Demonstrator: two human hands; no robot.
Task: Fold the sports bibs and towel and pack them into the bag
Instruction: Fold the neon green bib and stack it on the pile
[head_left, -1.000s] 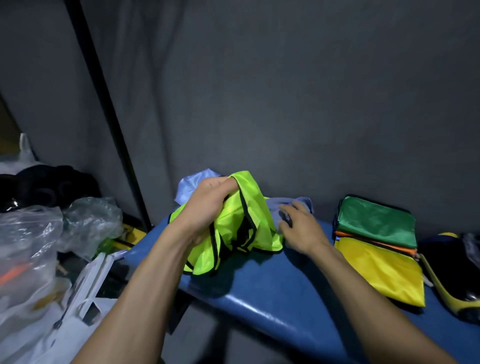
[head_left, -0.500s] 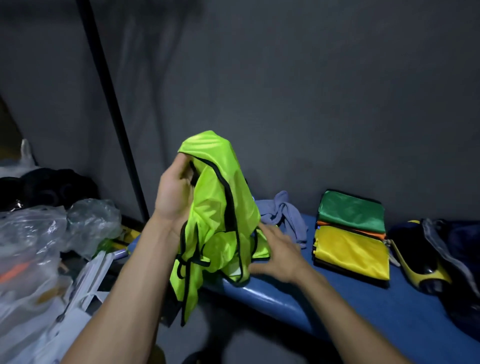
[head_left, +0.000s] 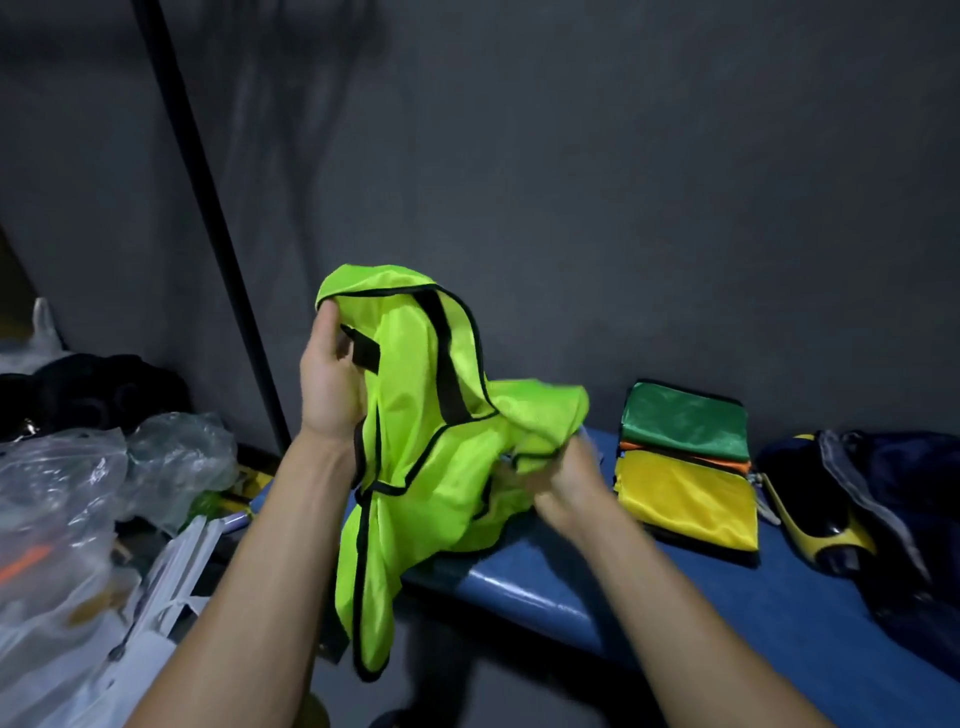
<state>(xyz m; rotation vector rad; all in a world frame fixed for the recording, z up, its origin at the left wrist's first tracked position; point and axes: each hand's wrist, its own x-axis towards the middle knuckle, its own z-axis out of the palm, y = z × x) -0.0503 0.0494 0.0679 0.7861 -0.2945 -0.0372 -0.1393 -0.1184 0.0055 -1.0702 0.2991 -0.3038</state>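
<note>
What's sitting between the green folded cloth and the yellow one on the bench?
In the head view, a thin orange layer shows between the green bib and the yellow bib, apparently another folded bib.

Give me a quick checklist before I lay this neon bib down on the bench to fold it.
1. Left hand grips the neon bib near its top: ok.
2. Right hand holds the lower edge: cannot tell, blurred.
3. Bib spread flat: not ok, bunched and hanging off the blue bench.
4. Bare bench beside the folded bibs: ok.
5. Bag open for packing: cannot tell.
</note>
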